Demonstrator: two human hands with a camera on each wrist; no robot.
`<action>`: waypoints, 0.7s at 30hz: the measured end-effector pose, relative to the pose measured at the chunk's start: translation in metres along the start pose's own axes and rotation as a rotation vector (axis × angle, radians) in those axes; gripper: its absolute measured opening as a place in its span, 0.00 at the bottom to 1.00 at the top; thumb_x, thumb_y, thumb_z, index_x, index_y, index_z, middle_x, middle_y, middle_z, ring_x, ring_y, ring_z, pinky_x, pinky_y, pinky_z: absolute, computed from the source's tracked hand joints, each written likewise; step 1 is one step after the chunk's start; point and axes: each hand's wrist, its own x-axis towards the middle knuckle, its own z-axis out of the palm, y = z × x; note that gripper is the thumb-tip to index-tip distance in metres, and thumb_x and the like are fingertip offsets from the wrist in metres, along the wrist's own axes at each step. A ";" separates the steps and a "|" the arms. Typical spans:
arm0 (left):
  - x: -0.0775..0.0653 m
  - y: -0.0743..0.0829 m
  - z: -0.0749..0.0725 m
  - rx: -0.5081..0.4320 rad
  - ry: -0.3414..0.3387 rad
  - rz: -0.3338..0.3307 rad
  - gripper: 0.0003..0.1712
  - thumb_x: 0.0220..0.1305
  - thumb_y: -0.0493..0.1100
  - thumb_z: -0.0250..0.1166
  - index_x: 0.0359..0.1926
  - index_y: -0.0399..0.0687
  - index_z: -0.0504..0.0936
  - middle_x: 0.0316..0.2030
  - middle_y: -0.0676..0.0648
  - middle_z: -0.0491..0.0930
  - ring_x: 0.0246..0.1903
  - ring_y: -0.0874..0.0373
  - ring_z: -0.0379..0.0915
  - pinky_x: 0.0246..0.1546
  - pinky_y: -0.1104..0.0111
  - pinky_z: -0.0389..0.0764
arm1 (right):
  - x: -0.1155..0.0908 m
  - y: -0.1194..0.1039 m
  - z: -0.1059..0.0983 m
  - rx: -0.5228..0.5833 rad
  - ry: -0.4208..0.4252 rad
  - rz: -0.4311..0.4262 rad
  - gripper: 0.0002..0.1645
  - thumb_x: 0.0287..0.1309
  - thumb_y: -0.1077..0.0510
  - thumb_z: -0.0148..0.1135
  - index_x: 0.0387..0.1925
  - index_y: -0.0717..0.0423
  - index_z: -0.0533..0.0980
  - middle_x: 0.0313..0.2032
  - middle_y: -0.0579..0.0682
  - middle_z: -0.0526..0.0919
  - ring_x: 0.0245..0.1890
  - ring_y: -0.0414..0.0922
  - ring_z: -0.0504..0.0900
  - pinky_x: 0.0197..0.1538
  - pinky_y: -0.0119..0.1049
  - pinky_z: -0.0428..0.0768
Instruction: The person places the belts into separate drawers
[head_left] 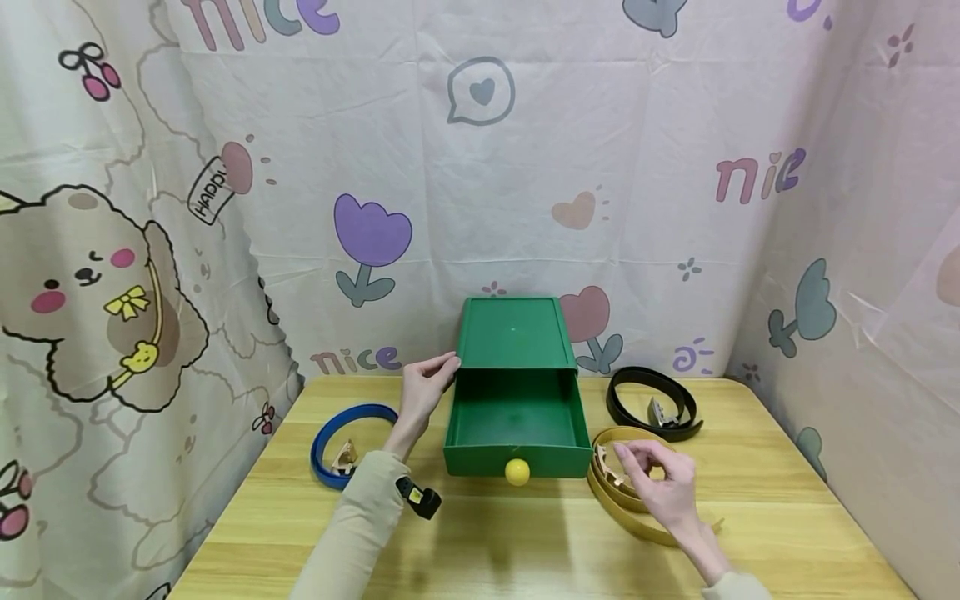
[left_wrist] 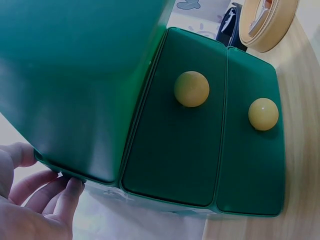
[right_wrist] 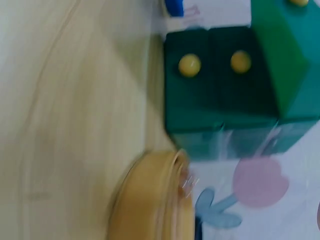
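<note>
A green drawer cabinet (head_left: 517, 333) stands at the back, its top drawer (head_left: 517, 461) pulled out with a bare interior showing. The drawer's front has a yellow knob (head_left: 517, 472). My left hand (head_left: 426, 392) pinches the cabinet's left edge; its thumb and fingers (left_wrist: 70, 192) meet the corner in the left wrist view. My right hand (head_left: 666, 487) hovers over a coiled tan belt (head_left: 630, 517), fingers loosely curled, thumb close to the gold buckle (head_left: 611, 471). The right wrist view shows the belt (right_wrist: 150, 200) but not the hand.
A coiled blue belt (head_left: 322, 442) with a gold buckle lies on the left. Behind the tan belt is a black belt (head_left: 622, 408) with a silver buckle. Two closed drawers (left_wrist: 175, 150) sit under the open one. A printed curtain (head_left: 525, 167) hangs behind the wooden table (head_left: 285, 500).
</note>
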 end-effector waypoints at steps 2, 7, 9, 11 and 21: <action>0.000 0.000 0.000 0.000 0.001 -0.001 0.18 0.69 0.40 0.66 0.56 0.35 0.84 0.54 0.33 0.83 0.42 0.67 0.82 0.58 0.58 0.81 | -0.003 0.000 -0.007 -0.025 -0.035 0.055 0.07 0.52 0.73 0.68 0.22 0.72 0.79 0.14 0.53 0.77 0.15 0.33 0.70 0.15 0.22 0.67; 0.000 0.000 0.001 0.004 -0.001 -0.003 0.18 0.69 0.40 0.66 0.56 0.35 0.84 0.55 0.33 0.83 0.42 0.68 0.82 0.58 0.57 0.80 | -0.010 -0.006 -0.022 -0.115 -0.138 0.247 0.16 0.33 0.85 0.67 0.27 0.70 0.80 0.17 0.55 0.80 0.18 0.31 0.75 0.15 0.21 0.70; 0.000 -0.001 0.001 0.002 0.000 -0.005 0.19 0.69 0.40 0.66 0.56 0.35 0.84 0.55 0.33 0.83 0.42 0.68 0.82 0.58 0.58 0.81 | -0.017 -0.004 -0.027 -0.164 -0.186 0.329 0.19 0.31 0.84 0.69 0.29 0.67 0.80 0.19 0.53 0.81 0.21 0.31 0.76 0.14 0.22 0.70; 0.000 -0.001 0.000 -0.002 0.002 -0.007 0.19 0.69 0.40 0.66 0.56 0.35 0.84 0.55 0.33 0.83 0.42 0.69 0.82 0.57 0.60 0.81 | -0.026 0.002 -0.033 -0.206 -0.236 0.399 0.20 0.33 0.81 0.72 0.31 0.63 0.81 0.21 0.51 0.81 0.23 0.31 0.77 0.14 0.22 0.69; 0.000 0.000 0.000 -0.003 -0.006 -0.003 0.19 0.69 0.40 0.66 0.57 0.35 0.83 0.55 0.33 0.83 0.45 0.65 0.82 0.59 0.58 0.80 | -0.053 0.020 -0.054 -0.329 -0.487 0.501 0.24 0.34 0.59 0.85 0.35 0.48 0.80 0.32 0.44 0.85 0.32 0.37 0.79 0.41 0.27 0.78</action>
